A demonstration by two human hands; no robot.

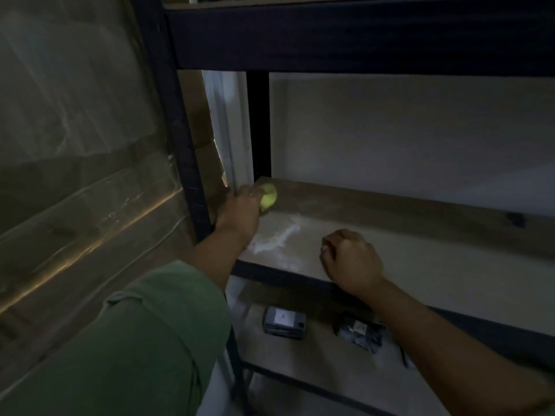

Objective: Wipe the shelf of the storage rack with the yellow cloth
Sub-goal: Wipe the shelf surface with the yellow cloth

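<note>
My left hand [241, 207] is shut on a bunched yellow cloth [268, 198] and presses it onto the far left corner of the brown shelf [420, 235] of the dark metal storage rack [330, 34]. A smear of white dust [277, 240] lies on the shelf just in front of the cloth. My right hand [351, 256] rests as a closed fist near the shelf's front edge, right of the dust; something small and pale shows at its fingers, too blurred to identify.
A black upright post [183, 124] stands left of my left arm, with plastic-wrapped cardboard [78, 139] beyond it. The lower shelf [315, 361] holds two small dark packs [283, 322]. The beam of the shelf above hangs close overhead.
</note>
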